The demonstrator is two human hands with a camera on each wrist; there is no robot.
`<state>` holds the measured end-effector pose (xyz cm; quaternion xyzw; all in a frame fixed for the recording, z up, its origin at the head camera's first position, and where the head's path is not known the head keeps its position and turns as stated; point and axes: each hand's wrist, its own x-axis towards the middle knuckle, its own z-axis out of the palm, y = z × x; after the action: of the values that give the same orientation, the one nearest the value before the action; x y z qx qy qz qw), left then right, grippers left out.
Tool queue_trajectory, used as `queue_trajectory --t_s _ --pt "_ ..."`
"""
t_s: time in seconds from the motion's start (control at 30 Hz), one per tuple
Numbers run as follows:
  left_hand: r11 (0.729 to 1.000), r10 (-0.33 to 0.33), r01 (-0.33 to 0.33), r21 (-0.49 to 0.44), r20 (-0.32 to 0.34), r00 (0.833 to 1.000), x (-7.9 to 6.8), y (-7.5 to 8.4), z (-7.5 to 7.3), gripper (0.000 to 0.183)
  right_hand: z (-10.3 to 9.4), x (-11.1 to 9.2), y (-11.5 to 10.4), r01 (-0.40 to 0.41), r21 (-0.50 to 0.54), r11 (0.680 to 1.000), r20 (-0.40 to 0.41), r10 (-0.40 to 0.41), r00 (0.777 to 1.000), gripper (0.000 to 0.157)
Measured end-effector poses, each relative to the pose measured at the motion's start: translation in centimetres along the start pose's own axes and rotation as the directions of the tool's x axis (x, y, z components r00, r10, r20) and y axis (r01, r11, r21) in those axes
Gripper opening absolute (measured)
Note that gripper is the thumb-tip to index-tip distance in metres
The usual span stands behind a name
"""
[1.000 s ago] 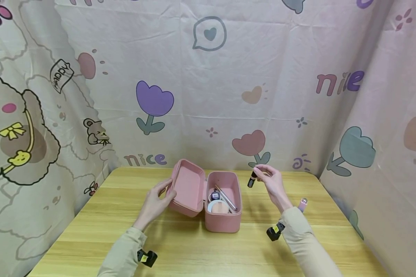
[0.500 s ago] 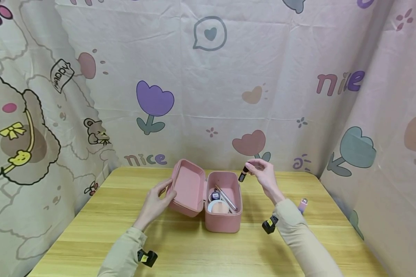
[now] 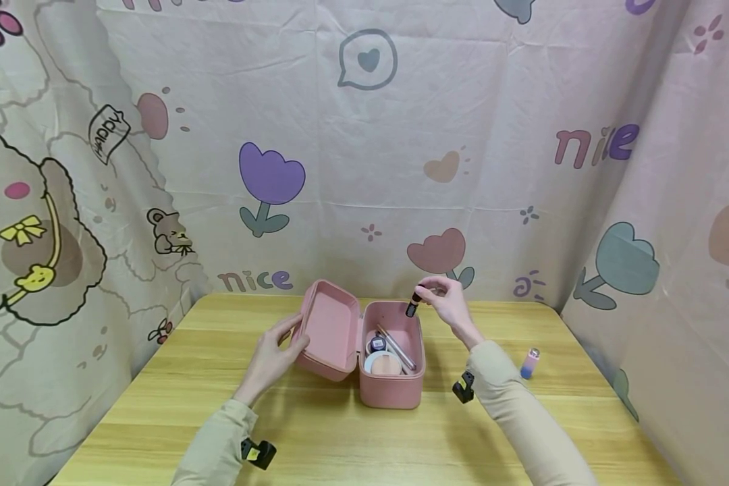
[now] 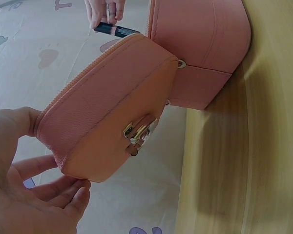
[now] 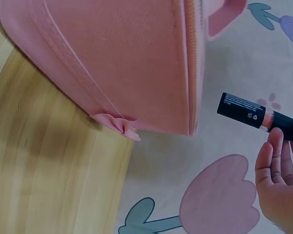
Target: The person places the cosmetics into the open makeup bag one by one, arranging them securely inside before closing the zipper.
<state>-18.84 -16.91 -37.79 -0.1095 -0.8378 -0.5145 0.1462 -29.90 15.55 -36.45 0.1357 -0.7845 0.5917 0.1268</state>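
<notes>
A pink zip-around cosmetic case [image 3: 391,391] stands on the table with its lid [image 3: 330,327] folded out to the left. My left hand [image 3: 272,354] holds the lid's outer edge, thumb on one side and fingers on the other, as the left wrist view confirms. Above the case's far right corner, my right hand [image 3: 446,304] pinches a black lipstick tube [image 5: 241,109] by one end. A pinkish band circles the tube, which tilts downward. Inside the case lie a round powder compact [image 3: 385,364], a small dark jar [image 3: 377,343] and slim silvery sticks [image 3: 399,347].
A pink-and-blue tube with a shiny top [image 3: 530,363] stands on the wooden table [image 3: 316,445], right of the case and near my right forearm. Behind the table hangs a printed curtain [image 3: 364,169]. The lid has a metal clasp [image 4: 139,134].
My right hand has carried the lipstick leftward, from right of the case to over its far right corner. The left hand and the lid have stayed in place.
</notes>
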Motion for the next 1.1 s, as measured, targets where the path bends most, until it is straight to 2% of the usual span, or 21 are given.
queue_trajectory --t_s 0.13,0.23,0.33,0.43,0.7,1.1 --pt "1.0 -0.015 0.015 0.011 -0.002 1.0 -0.4 1.3 -0.1 0.045 0.5 0.0 -0.5 0.0 -0.065 0.998 0.025 0.001 1.0 0.028" --pt "1.0 -0.012 0.012 0.015 -0.004 1.0 0.0 0.0 0.0 0.045 0.9 0.2 -0.5 -0.003 -0.125 0.992 0.031 0.007 0.999 0.021" --pt "1.0 -0.002 0.002 0.016 -0.003 1.0 0.4 -1.5 0.2 0.047 1.2 0.7 0.5 0.017 -0.174 0.985 0.039 -0.01 0.999 0.016" --pt "1.0 0.007 -0.007 0.021 -0.007 1.0 0.5 -2.0 0.2 0.047 1.7 0.9 0.7 0.024 -0.229 0.973 0.05 -0.013 0.999 0.013" --pt "1.0 0.022 -0.022 0.02 -0.007 1.0 0.5 -2.0 0.3 0.047 2.7 1.3 0.6 0.034 -0.398 0.917 0.065 -0.009 0.998 0.013" --pt "1.0 0.018 -0.017 0.025 -0.006 1.0 0.4 -1.9 0.2 0.047 3.7 1.6 0.7 0.018 -0.548 0.836 0.119 0.057 0.991 0.015"
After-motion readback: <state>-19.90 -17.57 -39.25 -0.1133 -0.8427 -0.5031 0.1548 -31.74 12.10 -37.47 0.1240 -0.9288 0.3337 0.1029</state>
